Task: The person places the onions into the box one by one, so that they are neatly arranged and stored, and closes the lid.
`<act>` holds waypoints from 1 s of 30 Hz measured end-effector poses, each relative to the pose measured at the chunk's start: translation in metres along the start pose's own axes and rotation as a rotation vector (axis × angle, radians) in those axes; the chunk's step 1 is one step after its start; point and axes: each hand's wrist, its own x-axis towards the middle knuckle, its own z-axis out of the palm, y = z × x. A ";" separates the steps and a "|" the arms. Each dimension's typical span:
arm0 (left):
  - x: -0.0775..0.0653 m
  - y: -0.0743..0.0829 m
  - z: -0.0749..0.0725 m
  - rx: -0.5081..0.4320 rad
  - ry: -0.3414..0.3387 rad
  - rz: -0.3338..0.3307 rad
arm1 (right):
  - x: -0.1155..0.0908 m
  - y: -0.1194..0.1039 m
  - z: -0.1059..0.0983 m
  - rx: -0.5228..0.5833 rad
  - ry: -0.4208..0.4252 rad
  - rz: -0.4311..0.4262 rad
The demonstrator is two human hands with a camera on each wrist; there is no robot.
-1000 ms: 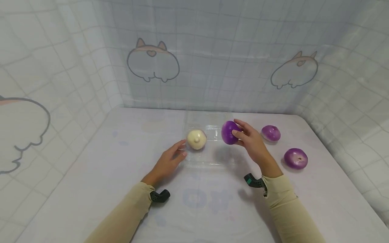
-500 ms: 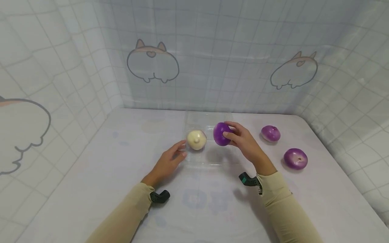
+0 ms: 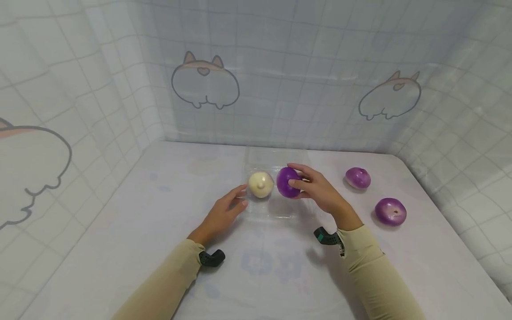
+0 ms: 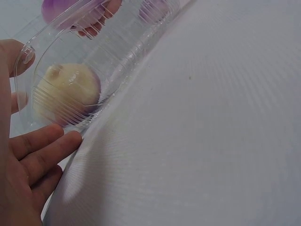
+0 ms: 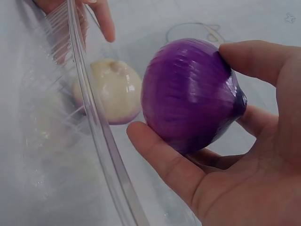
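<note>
My right hand (image 3: 322,191) grips a smooth, shiny purple onion (image 5: 186,96) between thumb and fingers, its pointed end toward the palm. It holds the onion over the right part of a clear plastic box (image 3: 284,216). Inside the box, at its left, rests a pale cream onion (image 3: 260,185) with a purple underside and a nub on top. In the right wrist view the two onions are close together, the box's rim (image 5: 101,127) crossing in front of the pale one. My left hand (image 3: 219,218) has loosely extended fingers (image 4: 44,155) at the box's left wall.
Two more purple onions, a farther one (image 3: 358,178) and a nearer one (image 3: 390,212), lie on the white table (image 3: 160,249) to the right of the box. The box's clear lid (image 3: 274,155) extends behind it. Tile-patterned sheets (image 3: 280,89) enclose the back and sides.
My right hand has carried the purple onion leftward and slightly nearer, up beside the pale onion. The left hand stays at the box's wall, and the other onions have not moved.
</note>
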 end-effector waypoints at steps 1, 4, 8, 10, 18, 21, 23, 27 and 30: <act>0.000 0.000 0.000 0.004 0.001 0.001 | 0.000 0.000 0.000 -0.010 -0.003 -0.001; 0.001 -0.002 0.001 0.016 0.003 -0.011 | 0.002 0.001 0.002 -0.034 -0.020 0.000; 0.000 -0.003 0.001 0.018 0.003 -0.016 | 0.004 0.000 0.004 -0.049 -0.038 0.009; 0.000 -0.004 0.001 0.012 0.005 -0.008 | 0.005 -0.002 0.005 -0.044 -0.041 0.014; -0.002 -0.004 0.000 0.007 0.003 -0.006 | 0.009 -0.010 0.008 -0.025 -0.082 0.045; -0.001 -0.003 0.000 0.003 0.001 -0.012 | 0.010 -0.011 0.009 -0.037 -0.110 0.059; -0.001 -0.002 0.000 0.003 0.000 -0.015 | 0.010 -0.010 0.009 -0.043 -0.122 0.066; 0.000 -0.001 0.000 0.004 -0.002 -0.013 | 0.010 -0.007 0.010 -0.048 -0.125 0.089; -0.001 -0.001 0.000 0.003 0.002 -0.007 | 0.010 -0.005 0.012 -0.050 -0.130 0.094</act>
